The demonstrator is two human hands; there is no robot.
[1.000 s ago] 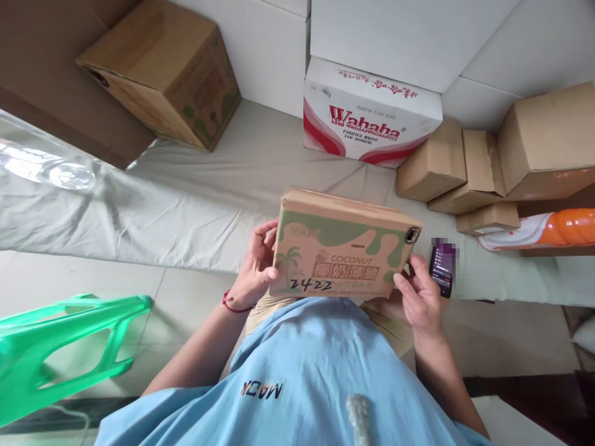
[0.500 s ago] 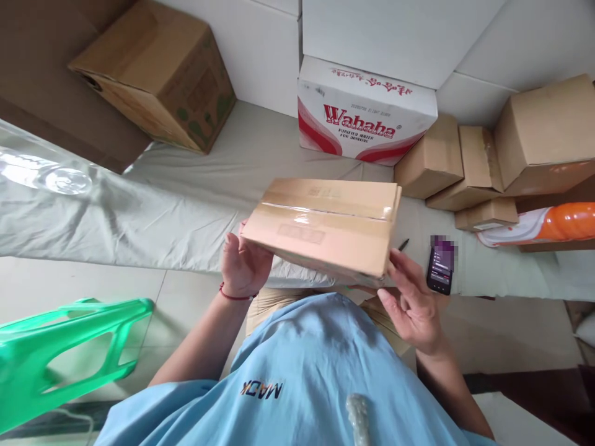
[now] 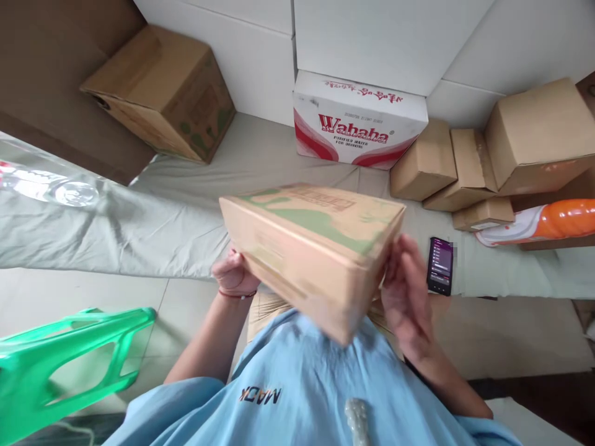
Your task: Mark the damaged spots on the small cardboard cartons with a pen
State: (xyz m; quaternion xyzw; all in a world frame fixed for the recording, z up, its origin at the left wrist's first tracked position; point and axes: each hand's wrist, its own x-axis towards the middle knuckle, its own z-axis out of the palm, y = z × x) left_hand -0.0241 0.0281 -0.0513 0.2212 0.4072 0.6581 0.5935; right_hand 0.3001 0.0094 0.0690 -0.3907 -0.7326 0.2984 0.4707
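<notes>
A brown cardboard box (image 3: 292, 254) is held up in front of my body, tilted, its near right corner pointing down. Green leaf-like print and reddish lettering cover its upper face, and its near side is blurred. My left hand (image 3: 232, 272), with a red cord at the wrist, is closed on the lower left edge of the box. Against the right end lies my right hand (image 3: 409, 303), its fingers pressed to the cardboard and partly hidden behind it.
A white and red Wahaha water carton (image 3: 360, 121) stands at the back of the cloth-covered table (image 3: 176, 210). Several brown boxes (image 3: 539, 136), an orange-capped bottle (image 3: 543, 223) and a phone (image 3: 439, 266) are at right. Another box (image 3: 162, 93) stands left, above a green stool (image 3: 83, 359).
The box has turned over: its taped face was upward, and now the green-printed face is. My left hand has closed on the edge, and my right hand has come against the end.
</notes>
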